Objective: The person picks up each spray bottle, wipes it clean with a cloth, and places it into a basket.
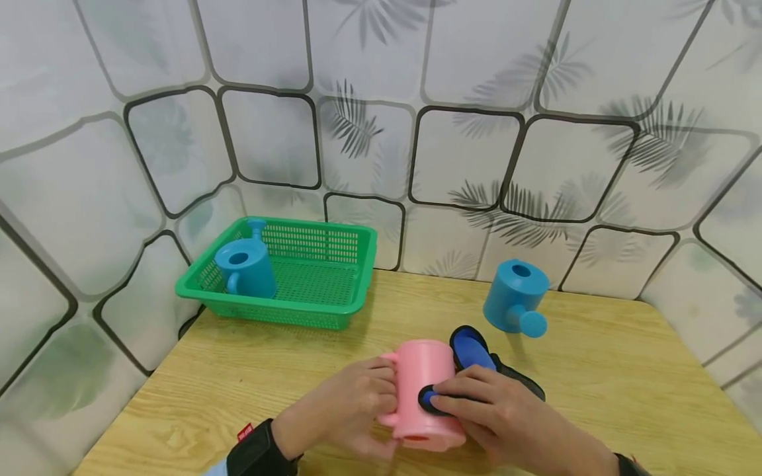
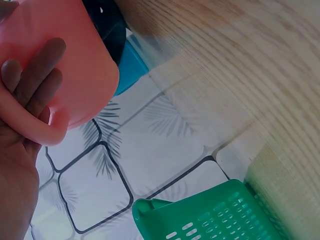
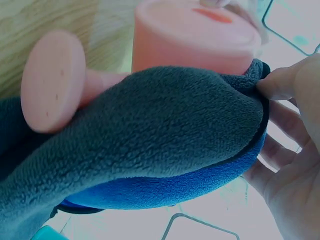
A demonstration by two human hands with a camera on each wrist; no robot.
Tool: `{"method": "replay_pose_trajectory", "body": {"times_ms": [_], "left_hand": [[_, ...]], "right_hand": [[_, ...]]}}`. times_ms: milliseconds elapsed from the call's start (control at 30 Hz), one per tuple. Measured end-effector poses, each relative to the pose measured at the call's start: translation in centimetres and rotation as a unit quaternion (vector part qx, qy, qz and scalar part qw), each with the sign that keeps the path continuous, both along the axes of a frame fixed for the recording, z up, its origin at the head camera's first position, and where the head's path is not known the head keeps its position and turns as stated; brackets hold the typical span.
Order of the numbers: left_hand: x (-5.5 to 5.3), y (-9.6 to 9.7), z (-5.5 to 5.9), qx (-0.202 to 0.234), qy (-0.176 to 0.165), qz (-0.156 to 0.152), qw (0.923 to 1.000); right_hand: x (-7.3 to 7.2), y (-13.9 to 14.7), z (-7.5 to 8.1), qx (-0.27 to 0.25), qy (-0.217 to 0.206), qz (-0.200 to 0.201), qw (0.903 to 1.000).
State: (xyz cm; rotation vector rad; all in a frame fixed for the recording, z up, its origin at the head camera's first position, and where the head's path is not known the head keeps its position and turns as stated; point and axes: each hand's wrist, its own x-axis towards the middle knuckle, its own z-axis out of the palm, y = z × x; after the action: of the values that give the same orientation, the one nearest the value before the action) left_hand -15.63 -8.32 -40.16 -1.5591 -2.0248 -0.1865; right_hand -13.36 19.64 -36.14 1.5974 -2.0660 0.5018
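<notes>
A pink watering can (image 1: 423,367) lies tilted at the table's front, its base turned toward me. My left hand (image 1: 351,403) grips its handle, fingers through the loop, as the left wrist view also shows. My right hand (image 1: 506,413) pinches the edge of a fleecy dark grey and blue cloth (image 3: 170,120) with black edging. Part of this cloth lies against the can's side, and the rest spreads behind on the table. In the right wrist view, the can's round spout head (image 3: 55,82) sticks out beside the cloth.
A blue watering can (image 1: 514,297) stands on the wooden table (image 1: 619,370) at the back right. At the back left, a green basket (image 1: 268,308) holds another blue watering can (image 1: 250,271). A patterned curtain (image 1: 369,152) surrounds the table's back and sides.
</notes>
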Motion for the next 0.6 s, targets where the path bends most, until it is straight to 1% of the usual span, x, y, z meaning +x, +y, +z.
{"method": "replay_pose_trajectory", "body": {"times_ms": [133,233,367,600], "left_hand": [[-0.21,-0.22,-0.27,-0.002,-0.019,0.012,0.9997],[-0.26,-0.45,-0.38,0.001,-0.052,0.02,0.9985],[-0.31,-0.69,-0.46,0.01,-0.074,0.019,0.997],[-0.3,-0.8,-0.43,0.009,-0.063,0.02,0.9978]], "right_hand": [[0.57,-0.09,0.05,0.006,-0.007,0.016,0.9998],[0.78,-0.16,0.02,0.006,-0.001,0.023,0.9997],[0.91,-0.21,-0.04,0.003,0.0,0.03,0.9995],[0.93,-0.21,-0.05,-0.001,-0.005,0.03,0.9995]]}}
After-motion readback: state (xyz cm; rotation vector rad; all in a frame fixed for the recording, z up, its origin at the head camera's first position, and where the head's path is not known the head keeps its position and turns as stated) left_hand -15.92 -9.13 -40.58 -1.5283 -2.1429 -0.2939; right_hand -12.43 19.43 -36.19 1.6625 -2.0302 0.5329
